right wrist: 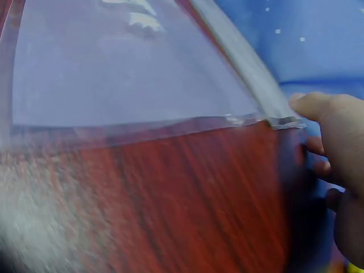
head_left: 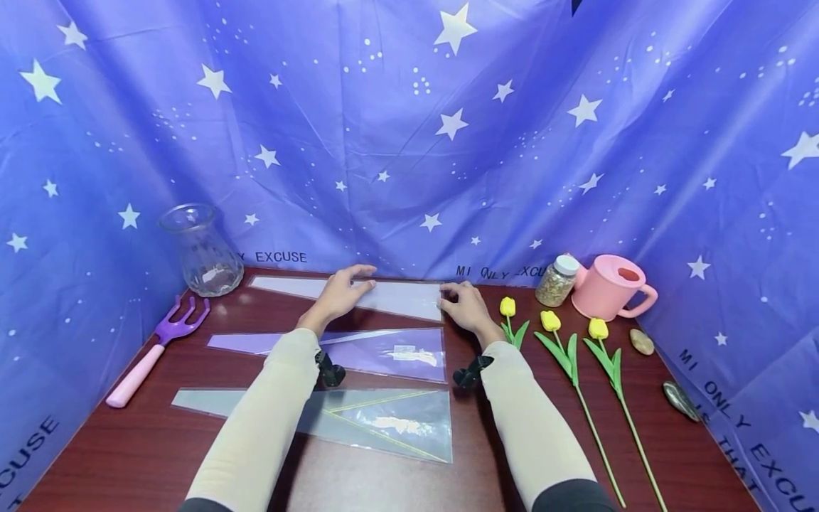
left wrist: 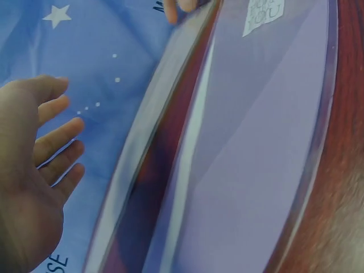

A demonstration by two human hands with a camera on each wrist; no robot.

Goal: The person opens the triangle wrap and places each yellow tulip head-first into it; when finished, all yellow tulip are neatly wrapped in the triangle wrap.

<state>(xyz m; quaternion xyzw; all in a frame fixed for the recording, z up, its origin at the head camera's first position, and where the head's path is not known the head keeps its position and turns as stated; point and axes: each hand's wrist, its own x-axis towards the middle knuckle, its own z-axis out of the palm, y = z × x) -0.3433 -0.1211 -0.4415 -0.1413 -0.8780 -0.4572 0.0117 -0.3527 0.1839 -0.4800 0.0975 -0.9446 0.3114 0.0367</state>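
Three tapered plastic flower sleeves lie one behind another on the table: a white sleeve (head_left: 409, 299) at the back, a purple sleeve (head_left: 371, 350) in the middle and a grey sleeve with yellow lines (head_left: 384, 412) in front. My left hand (head_left: 339, 295) is over the middle of the white sleeve, its fingers loosely spread and holding nothing; the left wrist view shows its palm and fingers (left wrist: 62, 136). At the wide right end of that sleeve is my right hand (head_left: 468, 307). Its thumb is right by the sleeve's corner, with the other fingers loosely bent below.
At the left stand a glass vase (head_left: 207, 256) and a purple hand fork (head_left: 179, 323) with a pink handle. On the right are yellow tulips (head_left: 550, 321), a jar (head_left: 557, 284) with a white lid, a pink watering can (head_left: 608, 288) and two stones (head_left: 642, 342). Starry blue cloth (head_left: 384, 142) surrounds the table.
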